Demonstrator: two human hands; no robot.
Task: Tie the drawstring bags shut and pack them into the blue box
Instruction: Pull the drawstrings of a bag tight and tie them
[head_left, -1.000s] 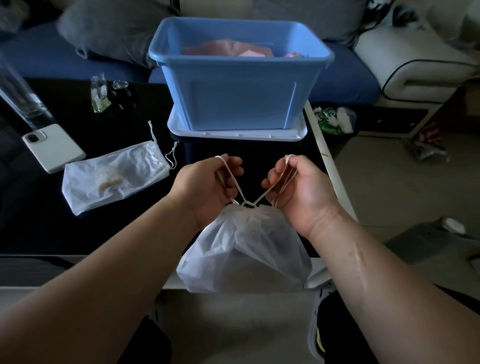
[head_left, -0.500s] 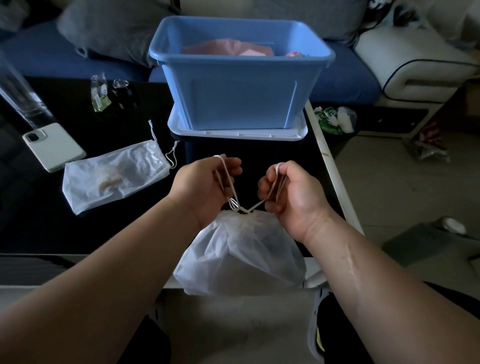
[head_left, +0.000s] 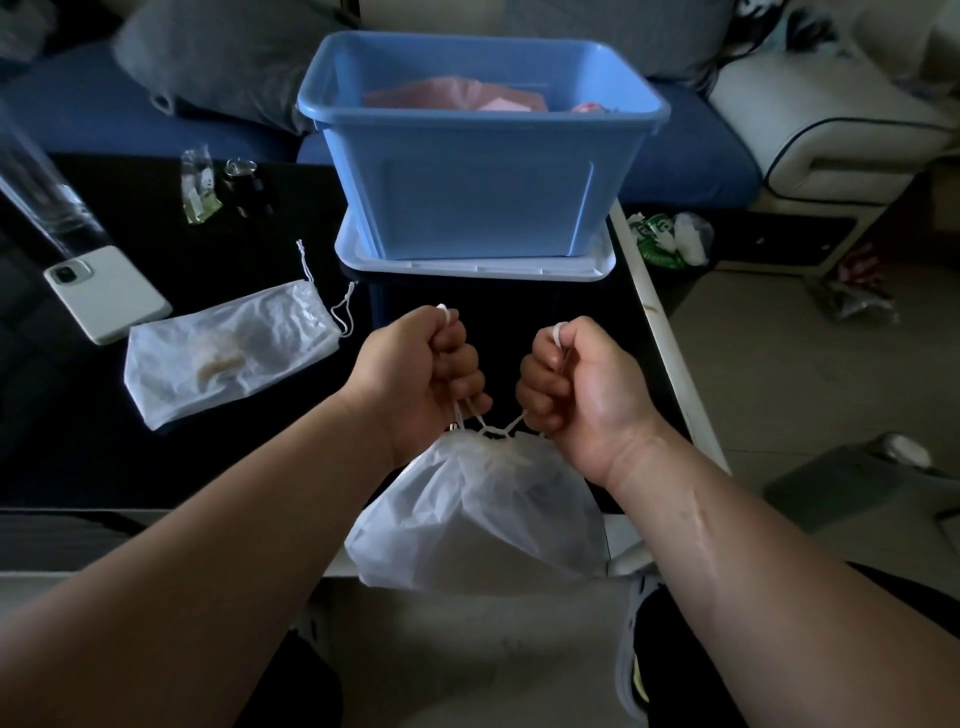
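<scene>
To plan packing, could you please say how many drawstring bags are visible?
2: the held bag hangs between left hand and right hand; the flat bag lies on the table. The blue box may hide more.

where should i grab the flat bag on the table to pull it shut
By the two cord loops at its mouth, coming from the box side. The flat bag lies with its mouth end toward the box, and both loops trail free beyond it.

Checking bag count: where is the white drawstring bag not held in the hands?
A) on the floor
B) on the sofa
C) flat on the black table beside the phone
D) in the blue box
C: the loose bag lies flat on the black table next to the phone, outside the blue box.
</scene>
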